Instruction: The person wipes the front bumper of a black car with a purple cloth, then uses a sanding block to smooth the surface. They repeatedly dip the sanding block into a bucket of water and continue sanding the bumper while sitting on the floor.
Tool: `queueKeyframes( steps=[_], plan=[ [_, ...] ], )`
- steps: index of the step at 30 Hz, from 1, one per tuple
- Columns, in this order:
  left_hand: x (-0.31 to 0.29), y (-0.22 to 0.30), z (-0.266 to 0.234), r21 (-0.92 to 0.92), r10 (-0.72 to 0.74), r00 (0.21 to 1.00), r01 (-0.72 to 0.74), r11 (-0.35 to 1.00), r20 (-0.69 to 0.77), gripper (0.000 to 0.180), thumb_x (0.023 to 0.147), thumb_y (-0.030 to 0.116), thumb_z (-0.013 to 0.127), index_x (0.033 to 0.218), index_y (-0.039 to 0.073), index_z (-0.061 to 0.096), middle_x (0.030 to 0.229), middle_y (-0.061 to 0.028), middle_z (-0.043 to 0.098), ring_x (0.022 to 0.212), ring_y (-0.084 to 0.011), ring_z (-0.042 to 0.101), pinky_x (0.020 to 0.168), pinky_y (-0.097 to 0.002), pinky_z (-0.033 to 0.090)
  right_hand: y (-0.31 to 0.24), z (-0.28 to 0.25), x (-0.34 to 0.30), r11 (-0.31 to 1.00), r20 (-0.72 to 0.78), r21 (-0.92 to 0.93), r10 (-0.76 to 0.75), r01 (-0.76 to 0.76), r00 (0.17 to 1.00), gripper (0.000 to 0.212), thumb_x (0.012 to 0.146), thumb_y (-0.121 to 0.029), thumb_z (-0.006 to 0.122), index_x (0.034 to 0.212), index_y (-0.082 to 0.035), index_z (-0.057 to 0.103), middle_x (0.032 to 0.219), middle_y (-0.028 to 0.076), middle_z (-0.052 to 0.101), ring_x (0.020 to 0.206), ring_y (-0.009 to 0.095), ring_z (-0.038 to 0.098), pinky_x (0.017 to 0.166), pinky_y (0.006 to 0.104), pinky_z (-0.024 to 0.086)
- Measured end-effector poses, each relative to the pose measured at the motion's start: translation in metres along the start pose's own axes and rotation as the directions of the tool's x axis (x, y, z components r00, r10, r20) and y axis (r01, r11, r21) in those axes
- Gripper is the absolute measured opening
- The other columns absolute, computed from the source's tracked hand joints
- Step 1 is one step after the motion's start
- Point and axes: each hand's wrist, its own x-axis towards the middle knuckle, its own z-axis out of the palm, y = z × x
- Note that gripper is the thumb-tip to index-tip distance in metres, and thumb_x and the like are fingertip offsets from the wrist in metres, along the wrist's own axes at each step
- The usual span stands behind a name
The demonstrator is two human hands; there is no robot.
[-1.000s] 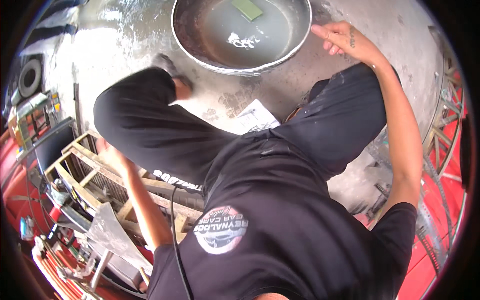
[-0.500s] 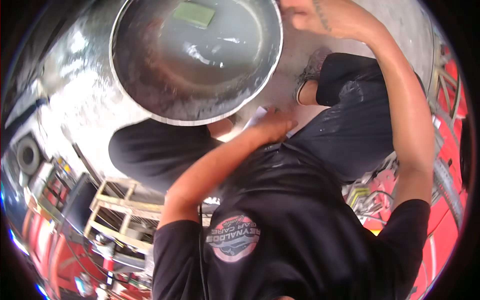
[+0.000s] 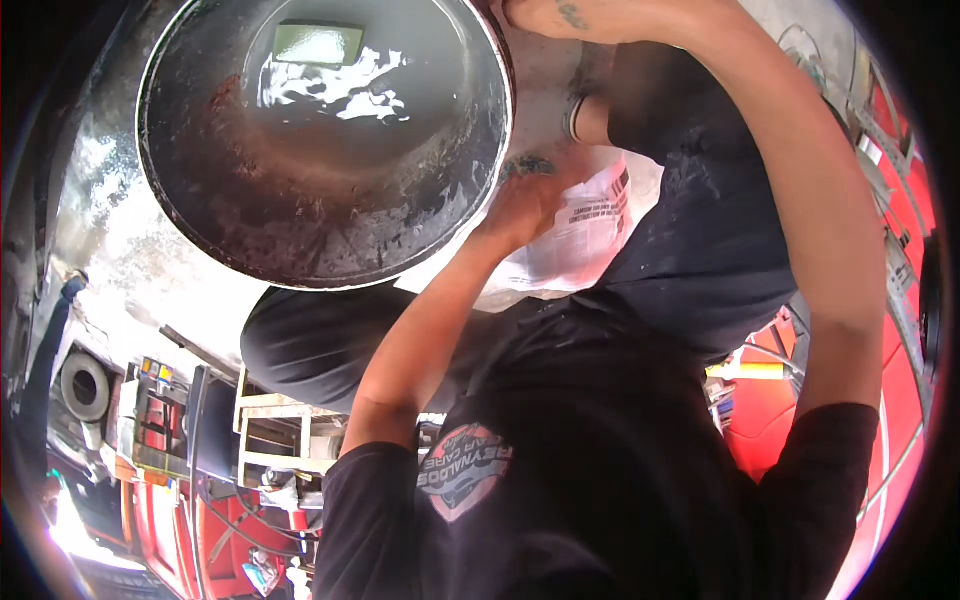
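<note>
A wide dark metal basin (image 3: 330,245) stands in front of me with cloudy water in its bottom. A flat green rectangular block (image 3: 318,44) lies in that water toward the far side. My left hand (image 3: 522,208) is close to the basin's near right rim, over a white printed sheet or sack (image 3: 575,235) between my legs. Its fingers are turned away and hidden, so its grip does not show. By the far right rim, my right hand (image 3: 545,18) is partly cut off by the upper edge, and its fingers cannot be made out.
My bent legs flank the sheet, the right knee (image 3: 700,170) beside the basin. Behind me on the left are a wooden frame (image 3: 285,430) and a round tyre-like ring (image 3: 85,388). Red equipment (image 3: 760,420) with cables stands behind on the right.
The view has shifted, and the basin now sits further left and lower in the picture. More of the printed sheet shows beside my left hand. My right hand remains near the far right rim.
</note>
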Motion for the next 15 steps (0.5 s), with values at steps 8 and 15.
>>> queueKeyframes(
  steps=[8,15],
  plan=[
    [-0.002,-0.008,0.004,-0.224,-0.002,0.988,-0.033,0.974,-0.152,0.039,0.094,0.013,0.057,0.129,0.018,0.072,0.113,-0.0197,0.074,0.102,-0.038,0.072,0.091,-0.05,0.055,0.089,0.039,0.053,0.993,-0.008,-0.093,-0.068,0.067,0.998,0.029,0.089,-0.014,0.062,0.111,0.003,0.072,0.097,0.021,0.074,0.085,0.042,0.07,0.077,0.0475,0.056],
    [-0.012,-0.009,0.02,0.174,0.17,0.958,-0.131,0.976,-0.231,0.043,0.092,0.007,0.058,0.132,0.017,0.069,0.117,-0.0157,0.075,0.105,-0.0385,0.072,0.095,-0.0498,0.055,0.002,-0.027,0.065,0.992,-0.332,0.099,0.11,-0.081,0.937,0.029,0.09,-0.011,0.058,0.114,-0.002,0.072,0.101,0.021,0.074,0.096,0.042,0.069,0.086,0.0503,0.055]
  ],
)
